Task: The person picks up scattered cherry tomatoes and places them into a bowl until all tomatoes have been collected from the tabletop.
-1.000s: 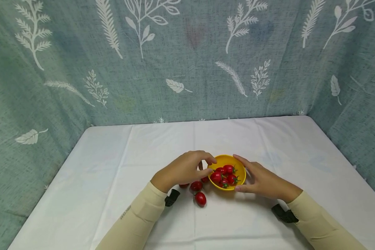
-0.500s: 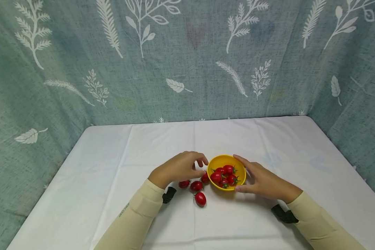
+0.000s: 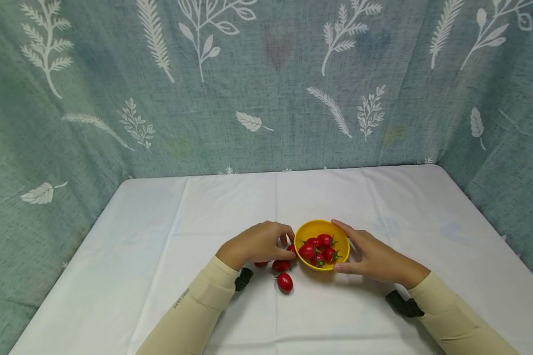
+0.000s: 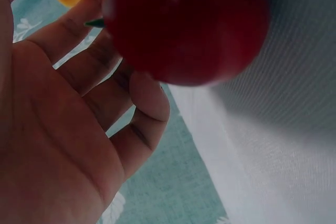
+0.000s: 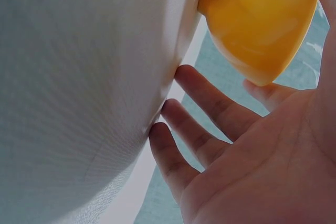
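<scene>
Head view shows the left hand (image 3: 258, 243) with fingers curled round one tomato (image 3: 291, 248), three more tomatoes (image 3: 285, 283) nearby on the desk (image 3: 337, 315), five in one yellow bowl (image 3: 316, 228) held between the right hand's (image 3: 375, 254) thumb and forefinger, its other fingers spread.

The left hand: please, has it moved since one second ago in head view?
Yes, leftward: the left hand overlapped the opening of the yellow bowl then; now its fingertips are at the bowl's left edge.
</scene>
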`<state>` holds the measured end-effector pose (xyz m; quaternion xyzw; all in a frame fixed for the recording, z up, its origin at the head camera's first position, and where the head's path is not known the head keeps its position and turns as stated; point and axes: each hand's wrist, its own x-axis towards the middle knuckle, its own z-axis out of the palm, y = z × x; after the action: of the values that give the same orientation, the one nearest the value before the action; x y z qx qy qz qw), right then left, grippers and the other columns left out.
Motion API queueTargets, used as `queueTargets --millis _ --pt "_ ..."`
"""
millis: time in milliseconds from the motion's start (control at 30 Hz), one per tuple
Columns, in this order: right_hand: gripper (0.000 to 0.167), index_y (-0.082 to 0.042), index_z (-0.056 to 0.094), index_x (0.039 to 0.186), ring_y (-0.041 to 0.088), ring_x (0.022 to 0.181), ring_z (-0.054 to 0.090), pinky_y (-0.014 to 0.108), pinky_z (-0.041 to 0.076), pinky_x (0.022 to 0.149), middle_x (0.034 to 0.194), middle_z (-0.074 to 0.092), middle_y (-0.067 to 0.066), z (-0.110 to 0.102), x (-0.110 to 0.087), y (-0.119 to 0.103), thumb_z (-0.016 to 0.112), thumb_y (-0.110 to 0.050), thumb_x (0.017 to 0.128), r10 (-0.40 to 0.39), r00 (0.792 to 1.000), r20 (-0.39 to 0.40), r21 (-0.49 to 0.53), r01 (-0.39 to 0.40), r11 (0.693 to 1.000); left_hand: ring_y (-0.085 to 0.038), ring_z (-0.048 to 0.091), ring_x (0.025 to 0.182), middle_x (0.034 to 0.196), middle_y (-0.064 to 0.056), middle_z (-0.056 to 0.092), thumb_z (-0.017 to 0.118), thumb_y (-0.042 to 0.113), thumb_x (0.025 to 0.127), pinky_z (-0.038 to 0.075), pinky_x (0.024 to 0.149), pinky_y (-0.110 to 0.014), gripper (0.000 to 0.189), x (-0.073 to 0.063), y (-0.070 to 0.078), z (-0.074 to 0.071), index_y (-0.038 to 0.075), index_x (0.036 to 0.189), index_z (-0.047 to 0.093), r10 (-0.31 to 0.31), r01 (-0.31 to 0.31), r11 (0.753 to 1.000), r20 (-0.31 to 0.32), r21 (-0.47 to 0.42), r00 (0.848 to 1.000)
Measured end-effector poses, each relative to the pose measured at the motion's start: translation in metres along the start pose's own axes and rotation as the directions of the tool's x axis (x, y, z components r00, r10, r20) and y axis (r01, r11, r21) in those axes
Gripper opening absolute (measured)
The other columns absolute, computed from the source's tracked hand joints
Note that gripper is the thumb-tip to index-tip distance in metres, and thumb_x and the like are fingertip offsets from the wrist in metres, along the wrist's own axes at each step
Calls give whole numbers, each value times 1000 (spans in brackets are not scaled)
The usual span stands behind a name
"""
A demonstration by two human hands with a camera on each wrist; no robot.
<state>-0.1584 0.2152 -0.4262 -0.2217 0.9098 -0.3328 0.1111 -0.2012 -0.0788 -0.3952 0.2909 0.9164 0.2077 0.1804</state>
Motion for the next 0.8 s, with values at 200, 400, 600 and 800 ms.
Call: queueTargets --millis 200,400,600,800 --pt "104 -20 21 160 42 138 43 69 32 110 152 45 15 0 0 0 76 -58 81 1 1000 -6 -3 -1 1000 -11 59 85 95 6 69 76 37 88 51 79 -28 29 0 2 1 20 111 69 -15 15 1000 9 20 1000" --pt "104 -20 21 160 42 137 44 68 32 109 152 45 15 1 1 1 75 -59 81 -4 1000 -7 -9 3 1000 -10 59 80 94 6 68 75 37 89 51 74 -26 29 0 2 2 20 112 68 -32 31 999 23 14 999" --pt "103 -18 22 160 42 138 43 68 31 111 152 46 14 1 1 1 77 -56 81 -19 1000 -8 0 19 1000 -9 59 75 91 8 68 73 36 90 50 72 -26 26 -1 1 2 21 111 68 -54 53 998 23 26 998" --pt "103 -21 20 160 43 138 43 69 31 110 153 44 16 1 0 1 76 -57 81 0 1000 -2 -12 0 1000 -12 58 59 84 5 65 72 30 91 49 60 -28 23 -2 3 2 21 111 66 -107 106 994 23 7 994"
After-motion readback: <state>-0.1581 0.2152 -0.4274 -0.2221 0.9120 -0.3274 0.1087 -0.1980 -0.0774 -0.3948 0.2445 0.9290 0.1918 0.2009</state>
